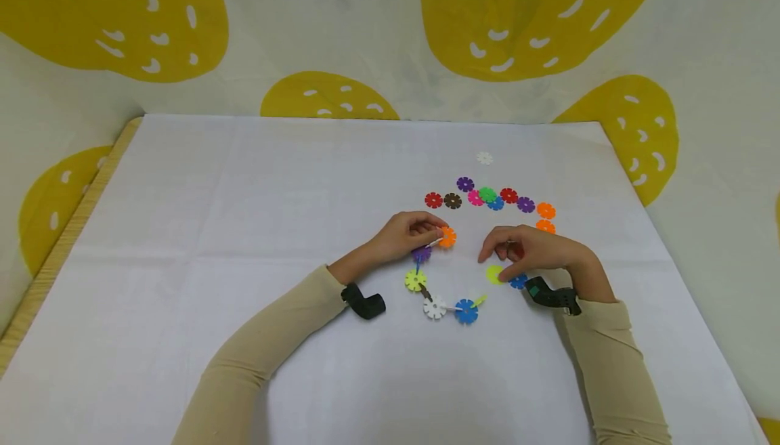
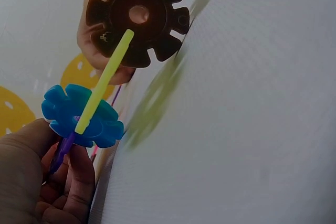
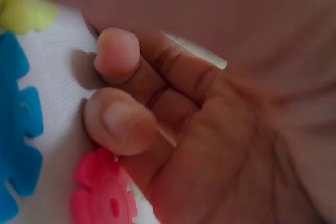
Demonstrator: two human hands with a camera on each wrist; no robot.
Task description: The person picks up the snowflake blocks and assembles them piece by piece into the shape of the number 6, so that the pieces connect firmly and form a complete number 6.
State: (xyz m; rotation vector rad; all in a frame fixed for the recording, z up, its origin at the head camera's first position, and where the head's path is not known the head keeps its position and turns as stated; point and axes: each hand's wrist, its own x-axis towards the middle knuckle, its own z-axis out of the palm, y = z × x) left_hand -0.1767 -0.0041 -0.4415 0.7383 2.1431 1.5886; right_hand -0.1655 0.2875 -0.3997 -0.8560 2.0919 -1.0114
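Linked notched discs curve across the cloth in the head view, among them a purple disc [image 1: 422, 253], a yellow-green disc [image 1: 416, 280], a white disc [image 1: 435, 307] and a blue disc [image 1: 466, 311]. My left hand [image 1: 407, 236] pinches the chain's upper end, by an orange disc [image 1: 447, 237]. In the left wrist view, the hand [image 2: 50, 182] is close to a blue disc [image 2: 107, 121], and a brown disc [image 2: 139, 14] shows above. My right hand [image 1: 539, 253] has loosely bent fingers, its thumb at a yellow disc [image 1: 494, 274]. A pink disc [image 3: 105, 192] lies by that hand [image 3: 184, 103].
Loose discs lie beyond the hands, including a red one [image 1: 433, 200], a brown one [image 1: 453, 200] and a green one [image 1: 487, 194]. Farther back is a white disc [image 1: 485, 158]. A blue disc [image 1: 518, 282] sits beneath the right hand.
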